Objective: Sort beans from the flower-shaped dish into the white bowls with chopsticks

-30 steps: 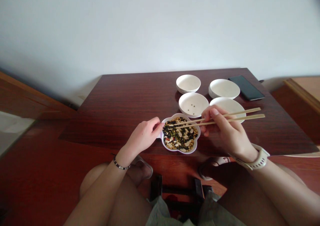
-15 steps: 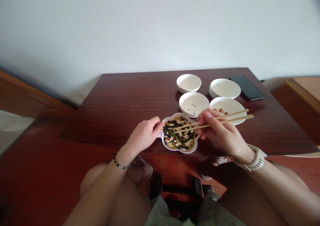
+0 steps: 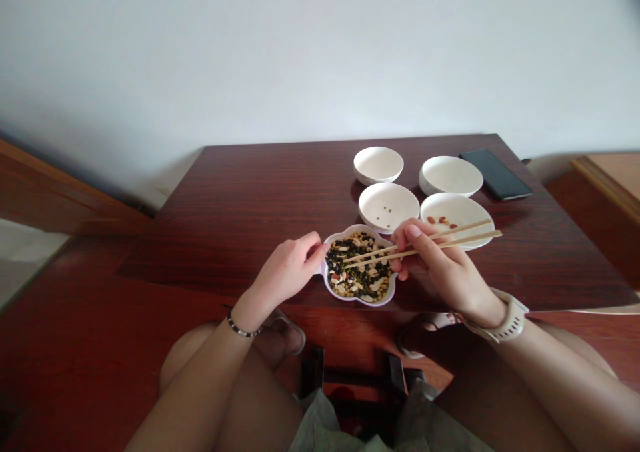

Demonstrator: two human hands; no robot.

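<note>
At the table's front edge sits a white scalloped dish (image 3: 358, 300) holding mixed dark beans, yellow grains, peanuts and pale seeds. My left hand (image 3: 290, 263) is closed on the dish's left rim by its short handle. In my right hand (image 3: 440, 259) is a pair of wooden chopsticks (image 3: 463, 234), their tips down among the beans left of the dish's middle. Whether the tips grip a bean is too small to tell. Just behind the dish, a white bowl (image 3: 370, 205) has a few small beans in it. Another white bowl (image 3: 465, 205), partly behind my right hand, contains several reddish and pale pieces.
Two more white bowls stand farther back, a left bowl (image 3: 379, 163) and a right bowl (image 3: 451, 174). A dark tablet (image 3: 495, 174) lies at the right rear of the brown table (image 3: 240, 205). A wall rises behind the table.
The chopsticks have shifted slightly left in the dish, with my right hand moving along. My left hand stays at the dish's rim.
</note>
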